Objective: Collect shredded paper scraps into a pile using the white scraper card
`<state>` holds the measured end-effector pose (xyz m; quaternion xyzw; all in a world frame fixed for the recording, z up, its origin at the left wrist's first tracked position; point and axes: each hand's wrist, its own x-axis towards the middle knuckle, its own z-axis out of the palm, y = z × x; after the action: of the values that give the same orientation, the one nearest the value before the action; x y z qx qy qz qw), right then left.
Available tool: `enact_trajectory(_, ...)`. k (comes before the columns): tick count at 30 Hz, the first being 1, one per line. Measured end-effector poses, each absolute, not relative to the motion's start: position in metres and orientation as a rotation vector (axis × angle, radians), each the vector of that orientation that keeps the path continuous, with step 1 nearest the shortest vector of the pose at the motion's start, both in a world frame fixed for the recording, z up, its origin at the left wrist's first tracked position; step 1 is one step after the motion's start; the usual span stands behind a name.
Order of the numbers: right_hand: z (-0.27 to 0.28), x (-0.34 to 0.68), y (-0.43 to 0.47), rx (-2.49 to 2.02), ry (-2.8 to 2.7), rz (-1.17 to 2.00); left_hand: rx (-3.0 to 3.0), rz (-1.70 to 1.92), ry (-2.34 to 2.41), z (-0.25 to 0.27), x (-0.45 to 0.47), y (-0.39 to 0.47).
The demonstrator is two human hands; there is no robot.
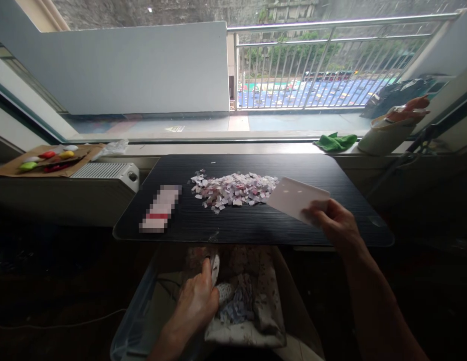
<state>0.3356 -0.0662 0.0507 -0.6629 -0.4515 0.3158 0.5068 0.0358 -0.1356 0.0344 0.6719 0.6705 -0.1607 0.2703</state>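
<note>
Nearest us, at the bottom of the view, we record the right forearm, reaching up to the table. The right hand pinches a white card by its right end, above the tabletop. The card's left edge meets the right side of the scraps in our view; we cannot tell whether they touch. The scraps lie heaped mid-table, a few strays at the left.

The left hand is below the table's near edge, index finger extended, beside a pale oval object. We cannot tell whether it grasps anything.

Below we note a floral cloth with paper bits in it, and a clear bin to its left. A pixelated strip lies on the table, left of the heap.
</note>
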Motion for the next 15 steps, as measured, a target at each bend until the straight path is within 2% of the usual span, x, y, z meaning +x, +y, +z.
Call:
enact_trajectory(3,0.050,0.344,-0.069,-1.673,-1.141,0.637,1.819,-0.456,1.802,0.033,0.037,-0.135)
enact_trajectory(10,0.038,0.334,-0.060,-1.628,-1.150,0.603,1.825,-0.508,1.833,0.032,0.041,-0.134)
enact_trajectory(15,0.036,0.328,-0.054,-1.531,-1.192,0.771,1.823,-0.483,1.825,0.032,0.041,-0.135)
